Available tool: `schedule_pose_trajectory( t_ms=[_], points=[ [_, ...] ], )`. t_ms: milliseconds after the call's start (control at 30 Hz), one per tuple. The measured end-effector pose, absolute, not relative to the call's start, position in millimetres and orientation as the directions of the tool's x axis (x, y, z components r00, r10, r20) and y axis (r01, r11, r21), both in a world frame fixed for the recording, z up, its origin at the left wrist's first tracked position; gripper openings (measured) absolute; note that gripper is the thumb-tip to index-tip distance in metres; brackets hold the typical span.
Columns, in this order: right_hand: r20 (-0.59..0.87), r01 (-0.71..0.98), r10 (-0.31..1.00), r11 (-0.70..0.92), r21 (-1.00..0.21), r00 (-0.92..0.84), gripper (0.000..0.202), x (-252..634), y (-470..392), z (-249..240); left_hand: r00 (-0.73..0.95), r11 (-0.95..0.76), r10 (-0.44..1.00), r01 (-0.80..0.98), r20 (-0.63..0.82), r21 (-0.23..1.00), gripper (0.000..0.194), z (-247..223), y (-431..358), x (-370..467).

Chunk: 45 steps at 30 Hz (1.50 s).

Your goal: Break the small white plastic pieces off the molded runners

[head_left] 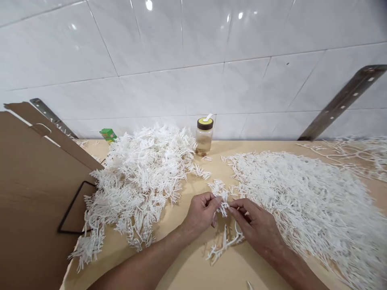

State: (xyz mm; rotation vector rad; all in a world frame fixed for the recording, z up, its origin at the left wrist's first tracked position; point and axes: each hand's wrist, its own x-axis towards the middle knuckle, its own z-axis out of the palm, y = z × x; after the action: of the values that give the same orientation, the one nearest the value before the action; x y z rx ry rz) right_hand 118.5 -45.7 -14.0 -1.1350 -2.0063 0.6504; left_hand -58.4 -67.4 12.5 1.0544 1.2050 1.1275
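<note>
My left hand (202, 210) is closed in a pinch on a small white plastic sprig (223, 208) with many thin tips. My right hand (255, 221) comes at the same sprig from the right, thumb and forefinger pinched together at its edge. Whether a loose piece sits between those fingertips is too small to make out. Just beyond the hands lies a small cluster of white sprigs (218, 186) on the tabletop. Below them rests a bare, branching white stem (225, 245).
A tall heap of white sprigs (145, 161) stands left; a broad, flat pile of short white pieces (305, 197) spreads right. Behind are a yellow-lidded jar (204, 139) and a green box (108, 135). Cardboard (39, 193) blocks the left side. Stripped branches (359, 155) lie far right.
</note>
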Motion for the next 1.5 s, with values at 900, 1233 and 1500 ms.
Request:
schedule_pose_trajectory(
  t_ms=[900, 1233, 1500],
  points=[
    [0.03, 0.276, 0.945, 0.126, -0.953, -0.326, 0.028, 116, -49, 3, 0.047, 0.159, 0.986, 0.005, -0.159, 0.987, 0.041, 15, -67, -63],
    [0.11, 0.36, 0.947, 0.219, -0.907, -0.301, 0.022, 115, -50, 1, 0.011, 0.17, 0.985, -0.035, -0.17, 0.985, 0.044, 21, -68, -60],
    [0.172, 0.43, 0.942, 0.287, -0.856, -0.287, 0.02, 111, -48, 2, 0.026, 0.175, 0.984, -0.037, -0.175, 0.984, 0.043, 21, -69, -60]
  ],
)
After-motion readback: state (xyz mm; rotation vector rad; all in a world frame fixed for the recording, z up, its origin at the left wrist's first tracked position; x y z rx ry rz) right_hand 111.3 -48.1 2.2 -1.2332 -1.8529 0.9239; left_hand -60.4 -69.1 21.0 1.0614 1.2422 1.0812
